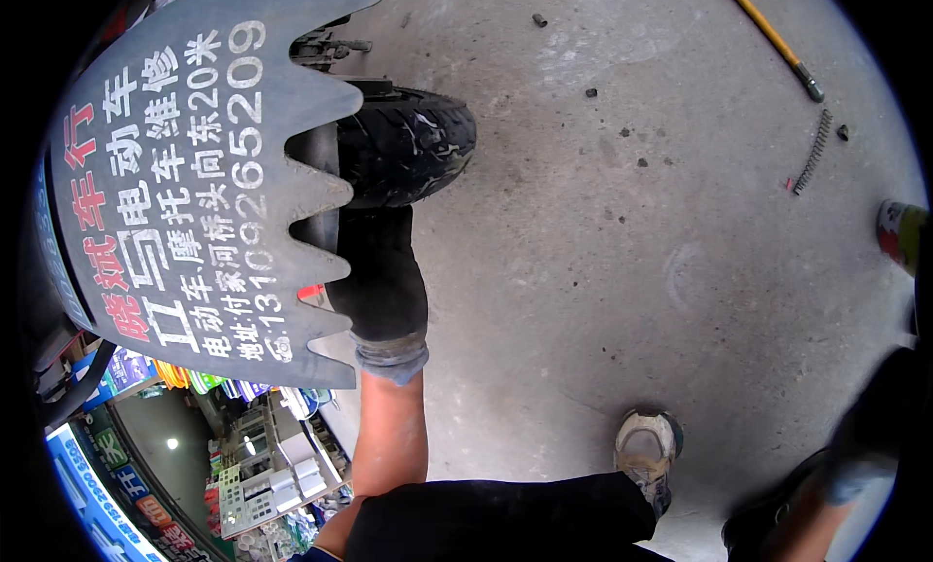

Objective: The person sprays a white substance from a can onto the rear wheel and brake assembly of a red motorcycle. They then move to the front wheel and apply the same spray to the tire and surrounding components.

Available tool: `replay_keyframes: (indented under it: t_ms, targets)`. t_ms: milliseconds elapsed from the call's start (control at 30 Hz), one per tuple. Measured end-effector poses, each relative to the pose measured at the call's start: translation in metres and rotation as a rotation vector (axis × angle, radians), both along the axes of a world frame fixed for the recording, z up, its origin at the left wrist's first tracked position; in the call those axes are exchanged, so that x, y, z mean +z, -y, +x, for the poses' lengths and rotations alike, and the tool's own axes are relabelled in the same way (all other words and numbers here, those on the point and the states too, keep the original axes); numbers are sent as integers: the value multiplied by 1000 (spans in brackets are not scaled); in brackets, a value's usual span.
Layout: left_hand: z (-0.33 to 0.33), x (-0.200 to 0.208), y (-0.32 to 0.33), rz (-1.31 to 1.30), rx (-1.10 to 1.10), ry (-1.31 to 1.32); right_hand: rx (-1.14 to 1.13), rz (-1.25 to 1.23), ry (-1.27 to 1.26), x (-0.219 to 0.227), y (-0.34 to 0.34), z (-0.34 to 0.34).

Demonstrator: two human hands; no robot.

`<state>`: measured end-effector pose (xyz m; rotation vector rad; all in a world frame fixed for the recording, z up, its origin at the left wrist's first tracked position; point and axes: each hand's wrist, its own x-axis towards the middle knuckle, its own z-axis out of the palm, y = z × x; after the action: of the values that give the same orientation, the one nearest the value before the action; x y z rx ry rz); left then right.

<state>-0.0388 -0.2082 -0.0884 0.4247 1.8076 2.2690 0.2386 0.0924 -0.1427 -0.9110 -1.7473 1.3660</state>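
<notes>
A grey rubber mudflap [316,188] with a jagged edge and printed characters fills the upper left. Beside it the black tyre [413,144] of a two-wheeler sticks out, its tread scuffed pale in places. My left hand [384,275], in a black glove with a grey cuff, reaches in just below the tyre at the mudflap's edge. Its fingers are hidden behind the flap and tyre, so what they touch does not show. At the far right edge my right hand [882,397], also in a dark glove, is smeared by motion, and its fingers cannot be made out.
On the concrete floor [554,270] lie a coil spring [814,152], a tool with a yellow handle [763,27] and small dark crumbs. A coloured can [899,233] stands at the right. A light shoe [646,450] is near my knee. Shelves of goods [277,474] show lower left.
</notes>
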Motion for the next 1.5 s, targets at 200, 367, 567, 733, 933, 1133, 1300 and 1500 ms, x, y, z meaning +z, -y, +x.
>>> replay_keyframes:
  t_ms: [200, 367, 567, 733, 933, 1133, 1300, 1500]
  targets:
    - [-4, -11, -3, -6, -60, 18, 525, -314, -162, 12, 106, -130]
    - [1, -8, 1, -8, -46, 22, 614, -597, -264, 18, 126, -186]
    - [10, -4, -14, 88, 84, 145, 599, -714, -308, 27, 129, -187]
    - [16, 4, -24, 274, 96, 239, 757, -606, -196, 13, 130, -173]
    - [-1, -8, 3, -110, -49, 59, 650, -712, -115, 10, 129, -172]
    - [-5, -16, 24, -82, -157, -31, 672, -556, -244, 14, 133, -182]
    - [2, -9, 9, -58, -124, -16, 720, -359, -154, 5, 139, -170]
    - [-2, -9, 16, -16, -157, 48, 680, -399, -195, 3, 130, -174]
